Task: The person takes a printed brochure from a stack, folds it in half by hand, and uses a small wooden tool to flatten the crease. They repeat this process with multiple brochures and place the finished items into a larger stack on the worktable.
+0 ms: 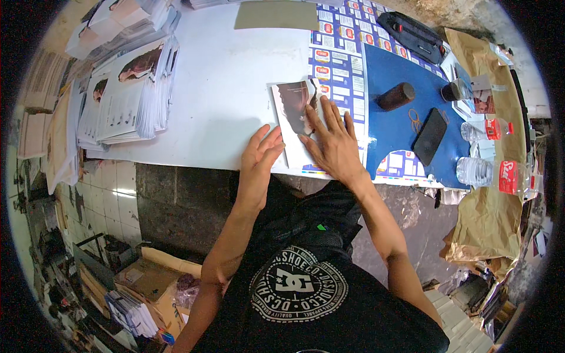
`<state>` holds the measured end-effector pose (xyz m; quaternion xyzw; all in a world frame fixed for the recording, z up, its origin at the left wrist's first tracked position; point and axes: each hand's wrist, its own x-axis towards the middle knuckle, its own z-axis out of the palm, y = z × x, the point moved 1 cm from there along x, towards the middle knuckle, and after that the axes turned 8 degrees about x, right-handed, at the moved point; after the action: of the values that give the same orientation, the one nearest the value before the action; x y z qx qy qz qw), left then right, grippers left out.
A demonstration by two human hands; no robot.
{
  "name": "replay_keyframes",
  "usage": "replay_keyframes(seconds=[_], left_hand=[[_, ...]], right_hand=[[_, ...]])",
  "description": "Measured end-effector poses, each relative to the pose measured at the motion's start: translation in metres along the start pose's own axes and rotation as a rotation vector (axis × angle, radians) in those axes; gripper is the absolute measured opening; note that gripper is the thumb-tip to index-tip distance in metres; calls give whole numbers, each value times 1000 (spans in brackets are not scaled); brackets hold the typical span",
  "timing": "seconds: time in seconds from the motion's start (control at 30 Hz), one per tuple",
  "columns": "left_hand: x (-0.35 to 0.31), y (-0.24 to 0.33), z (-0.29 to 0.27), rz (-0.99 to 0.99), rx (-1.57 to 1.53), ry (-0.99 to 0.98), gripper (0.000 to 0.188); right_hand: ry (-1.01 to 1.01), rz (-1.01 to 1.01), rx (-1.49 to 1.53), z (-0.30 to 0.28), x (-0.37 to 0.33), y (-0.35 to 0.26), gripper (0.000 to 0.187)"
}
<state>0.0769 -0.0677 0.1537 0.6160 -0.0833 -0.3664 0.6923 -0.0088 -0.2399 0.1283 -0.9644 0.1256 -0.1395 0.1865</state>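
A booklet [292, 109] with a white cover and a dark brown printed picture lies near the front edge of the table. My right hand [336, 144] rests flat on its right half, fingers stretched out and spread. Beside the booklet's lower left edge is my left hand [259, 156], open, with its fingers slightly bent and the thumb side toward the booklet. Whether its fingertips touch that edge I cannot tell. Under the booklet are white sheeting [229, 88] and, on the right, a blue printed sheet [338, 76].
Stacked similar booklets [132, 100] stand at the left, paper piles [118, 29] behind. A grey board [275, 15] lies at the back. On the blue mat [382, 129] are a phone [431, 136], a dark cylinder [396, 96] and rubber bands [415, 120]; plastic bottles [475, 170] lie right.
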Motion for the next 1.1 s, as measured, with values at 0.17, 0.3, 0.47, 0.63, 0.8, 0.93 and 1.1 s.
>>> replay_keyframes(seconds=[0.17, 0.3, 0.47, 0.63, 0.8, 0.93, 1.1], left_hand=[[0, 3, 1, -1, 8, -5, 62], [2, 1, 3, -11, 36, 11, 62], [10, 0, -2, 302, 459, 123, 54], [35, -1, -14, 839, 1370, -43, 48], [42, -11, -21, 828, 1565, -127, 45], [45, -16, -24, 886, 1568, -121, 44], [45, -10, -24, 841, 1549, -153, 43]], right_hand=[[1, 5, -10, 0, 1, 0, 63], [-4, 13, -12, -1, 1, 0, 63], [14, -1, -28, 0, 0, 0, 63], [15, -7, -43, 1, 1, -1, 62], [16, -3, -40, 2, 0, 0, 61], [31, -20, -41, 3, 0, 0, 61], [8, 48, 275, -16, 3, 6, 67]])
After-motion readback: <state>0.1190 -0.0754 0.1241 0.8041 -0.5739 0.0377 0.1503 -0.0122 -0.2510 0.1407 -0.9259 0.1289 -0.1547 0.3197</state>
